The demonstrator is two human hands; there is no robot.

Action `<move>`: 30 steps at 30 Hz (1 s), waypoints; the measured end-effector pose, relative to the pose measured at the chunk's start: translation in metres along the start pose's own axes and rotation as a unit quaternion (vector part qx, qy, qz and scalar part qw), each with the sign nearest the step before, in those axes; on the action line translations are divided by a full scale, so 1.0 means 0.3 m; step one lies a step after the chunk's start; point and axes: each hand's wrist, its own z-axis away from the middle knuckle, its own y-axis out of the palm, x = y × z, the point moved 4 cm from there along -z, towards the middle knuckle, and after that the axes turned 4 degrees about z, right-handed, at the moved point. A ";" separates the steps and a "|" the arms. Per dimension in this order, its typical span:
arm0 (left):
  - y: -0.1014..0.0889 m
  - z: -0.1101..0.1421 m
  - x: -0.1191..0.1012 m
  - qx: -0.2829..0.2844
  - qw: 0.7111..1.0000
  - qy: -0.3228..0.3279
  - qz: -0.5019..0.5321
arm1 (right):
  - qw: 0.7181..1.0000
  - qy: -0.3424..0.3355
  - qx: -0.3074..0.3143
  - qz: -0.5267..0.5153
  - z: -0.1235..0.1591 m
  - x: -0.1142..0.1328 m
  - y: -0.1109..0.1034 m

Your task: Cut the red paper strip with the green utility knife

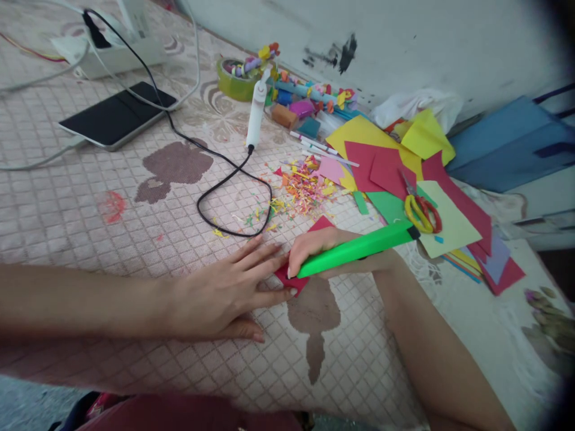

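My left hand (233,290) lies flat with fingers spread, and its fingertips press on a small piece of red paper (296,286) on the quilted cloth. My right hand (314,248) is closed around a long, bright green pen-shaped tool (359,246) with a black end. The tool slants down to the left, its tip at the red paper close to my left fingers. Its exact kind I cannot make out. Part of the red paper is hidden under both hands. Just beyond them lies a heap of colourful paper scraps (308,185).
A white corded glue gun (256,114) and its looped black cable lie ahead. Yellow-and-red scissors (422,214) rest on coloured paper sheets (449,209) at right. A roll of tape (238,84) stands at the back, a dark phone (119,114) and power strip (121,60) at left.
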 end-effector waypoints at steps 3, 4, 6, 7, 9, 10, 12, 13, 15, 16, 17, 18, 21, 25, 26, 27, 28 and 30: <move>0.004 0.001 0.002 0.014 1.000 0.003 -0.006 | 1.000 -0.008 0.012 0.005 0.000 -0.004 -0.002; 0.006 0.001 0.002 0.017 1.000 0.005 -0.007 | 1.000 -0.010 0.012 0.006 0.000 -0.004 -0.003; 0.009 0.003 0.003 0.020 1.000 0.012 -0.007 | 1.000 -0.013 0.011 0.004 0.000 -0.003 -0.006; 0.010 0.003 0.004 0.021 1.000 0.013 -0.009 | 1.000 -0.012 0.009 0.000 0.000 -0.003 -0.007; 0.009 0.002 0.004 0.021 1.000 0.013 -0.012 | 1.000 -0.013 0.009 -0.005 0.000 -0.001 -0.007; 0.008 0.001 0.005 0.023 1.000 0.014 -0.014 | 1.000 -0.013 0.011 -0.005 0.000 -0.001 -0.006; 0.005 -0.002 0.005 0.026 0.999 0.014 -0.016 | 1.000 -0.015 0.011 -0.006 -0.001 0.001 -0.006; 0.004 -0.004 0.005 0.027 0.999 0.014 -0.018 | 1.000 -0.016 0.011 -0.008 -0.002 0.002 -0.006; 0.003 -0.005 0.007 0.028 0.999 0.015 -0.021 | 1.000 -0.014 0.015 -0.011 -0.004 0.002 -0.005; 0.002 -0.005 0.008 0.025 0.999 0.015 -0.020 | 1.000 -0.013 0.018 -0.012 -0.005 0.002 -0.005; 0.002 -0.004 0.008 0.021 0.999 0.017 -0.018 | 1.000 -0.013 0.020 -0.012 -0.006 0.002 -0.005; 0.002 -0.003 0.009 0.018 1.000 0.018 -0.015 | 1.000 -0.015 0.021 -0.012 -0.007 0.002 -0.005; 0.003 0.000 0.010 0.014 1.000 0.021 -0.016 | 1.000 -0.022 0.018 -0.004 -0.010 0.002 -0.007; 0.005 -0.003 0.011 0.025 0.999 0.018 -0.026 | 0.999 -0.027 0.017 0.006 -0.011 0.000 -0.007; 0.004 -0.005 0.010 0.027 0.999 0.018 -0.026 | 0.999 -0.028 0.017 0.005 -0.011 0.000 -0.007; 0.002 -0.007 0.010 0.027 0.999 0.018 -0.027 | 0.999 -0.029 0.019 0.004 -0.011 0.001 -0.007; 0.001 -0.009 0.009 0.029 0.999 0.018 -0.028 | 0.999 -0.030 0.019 0.004 -0.011 0.002 -0.007; -0.002 -0.012 0.008 0.030 0.999 0.018 -0.026 | 0.999 -0.031 0.020 0.005 -0.012 0.005 -0.007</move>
